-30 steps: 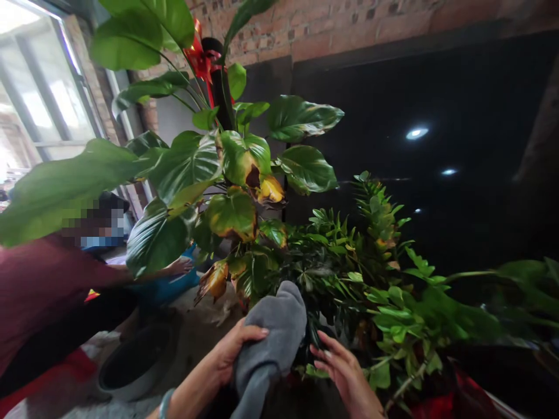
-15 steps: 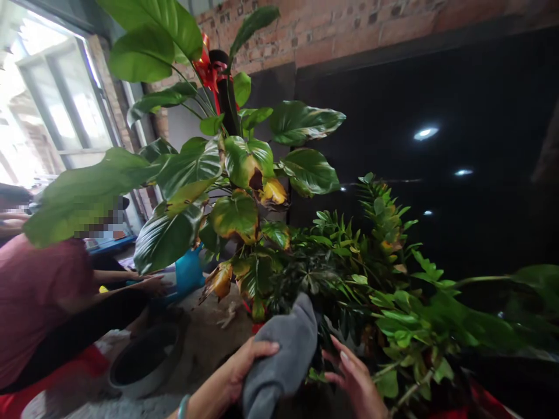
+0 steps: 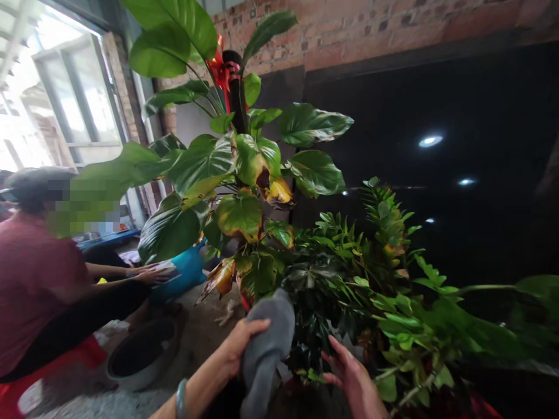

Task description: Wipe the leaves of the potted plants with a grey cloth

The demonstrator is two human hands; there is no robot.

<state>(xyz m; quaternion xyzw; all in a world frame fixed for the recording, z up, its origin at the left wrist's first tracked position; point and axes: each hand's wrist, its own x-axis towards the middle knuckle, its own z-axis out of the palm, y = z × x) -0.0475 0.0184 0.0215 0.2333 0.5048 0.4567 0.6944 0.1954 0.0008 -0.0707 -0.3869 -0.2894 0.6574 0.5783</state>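
Note:
My left hand (image 3: 238, 349), with a bangle on its wrist, grips a bunched grey cloth (image 3: 273, 329) at the lower middle of the head view. The thumb lies over the cloth; most of the other fingers are hidden behind it. My right hand (image 3: 349, 375) is apart from the cloth, to its right, fingers spread with nothing in them. Just above it hang the dark leaves of a low bushy plant (image 3: 312, 291). A tall plant with broad leaves (image 3: 238, 215), some yellowed and browned, rises beyond the cloth around a dark pole tied with a red ribbon (image 3: 222, 70).
At the left a person in a pink shirt (image 3: 39, 279) sits on a red stool (image 3: 56, 369), hands at a blue object (image 3: 190, 267). A dark tub (image 3: 142, 355) stands on the floor. Green plants (image 3: 410, 326) crowd the right, before a dark glossy panel (image 3: 480, 128).
My left hand has moved the grey cloth left, away from my right hand. My right hand stays nearly in place. The seated person's head now shows more, and the view has shifted slightly.

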